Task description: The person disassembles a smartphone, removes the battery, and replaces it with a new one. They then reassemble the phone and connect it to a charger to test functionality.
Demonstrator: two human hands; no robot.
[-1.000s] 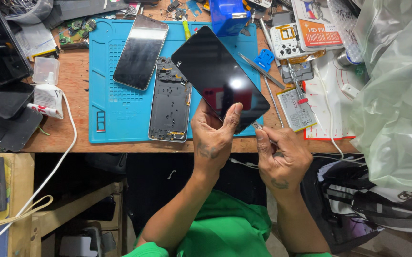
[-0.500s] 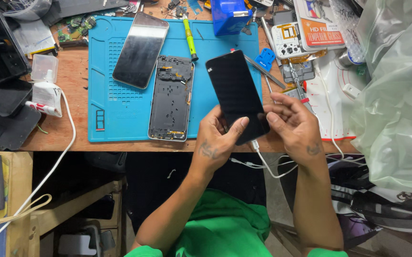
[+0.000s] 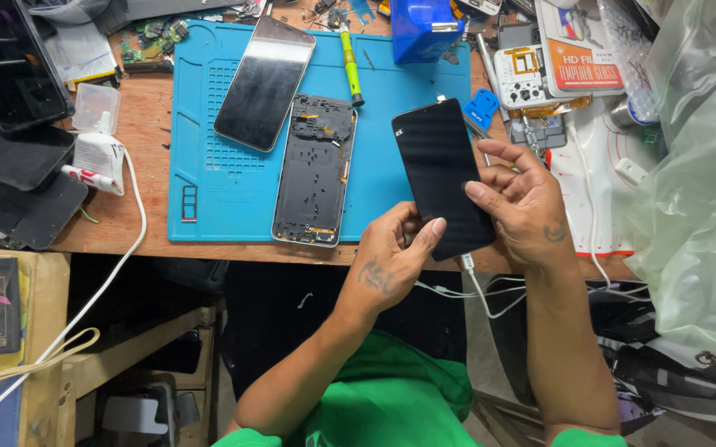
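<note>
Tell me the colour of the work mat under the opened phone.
Blue; the work mat shows best in the head view, beneath the opened phone.

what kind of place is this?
Likely a phone repair bench: a blue work mat holds an opened phone frame and a loose screen, and both hands hold a black display panel.
</note>
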